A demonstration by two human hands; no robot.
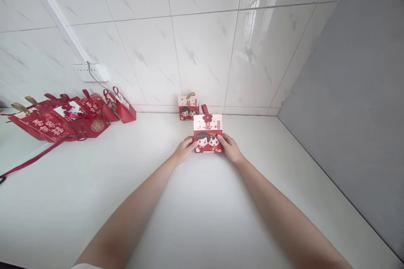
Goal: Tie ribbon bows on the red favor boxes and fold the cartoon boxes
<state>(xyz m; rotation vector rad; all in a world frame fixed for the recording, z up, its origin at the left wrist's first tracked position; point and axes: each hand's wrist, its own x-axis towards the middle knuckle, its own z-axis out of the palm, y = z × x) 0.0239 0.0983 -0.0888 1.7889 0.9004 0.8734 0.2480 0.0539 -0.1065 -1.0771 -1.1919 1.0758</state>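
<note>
Between my two hands is a red and pale pink gift box (208,134) with two cartoon figures on its front, a red ribbon loop on top and a red flower below the loop. My left hand (185,149) grips its left side, thumb on the front. On the right side my right hand (231,147) holds it the same way, fingers mostly hidden behind. A similar gift box with a gold loop (188,108) stands just behind, against the wall, partly covered by the held one.
Several red gift boxes (72,117) crowd the left back of the white table (202,210), with a long red ribbon (34,159) trailing from them. A power socket (91,73) with a cable sits on the tiled wall (202,50). A grey panel (353,101) bounds the right side.
</note>
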